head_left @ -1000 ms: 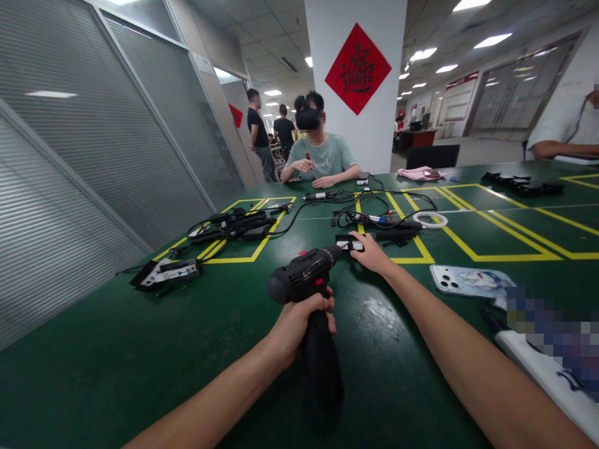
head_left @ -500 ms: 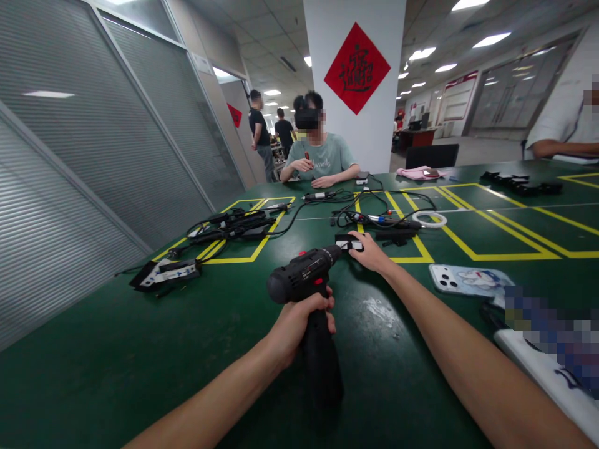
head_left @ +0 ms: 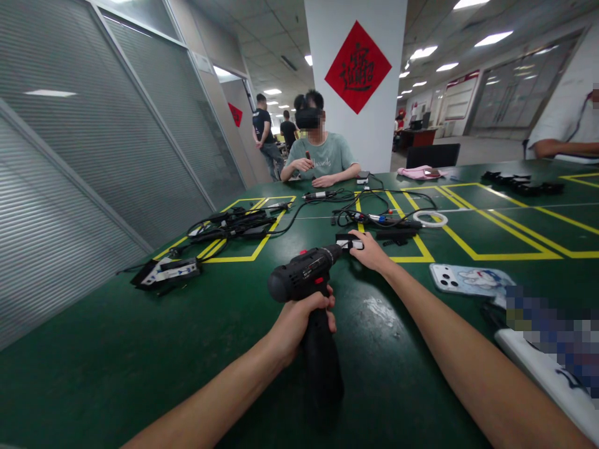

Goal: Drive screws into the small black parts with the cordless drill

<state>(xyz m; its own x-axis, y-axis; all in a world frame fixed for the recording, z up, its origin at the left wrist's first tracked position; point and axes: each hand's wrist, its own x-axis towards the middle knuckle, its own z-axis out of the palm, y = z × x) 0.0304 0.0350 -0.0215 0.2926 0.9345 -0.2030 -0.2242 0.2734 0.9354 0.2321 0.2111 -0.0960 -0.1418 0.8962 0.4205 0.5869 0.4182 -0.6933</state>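
Applying drill [head_left: 302, 274], seemingly: left grip [head_left: 302, 315] clasping it, right grip [head_left: 373, 252] pinching block [head_left: 352, 244] at drill's tip; next needs steady alignment.

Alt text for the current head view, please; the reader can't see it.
A left hand grips a black power drill, its tip pointed at a small black-and-white part held by the right hand at a green table. Tangled black cables lie beyond at left; across the table sits a person in a dark headset.
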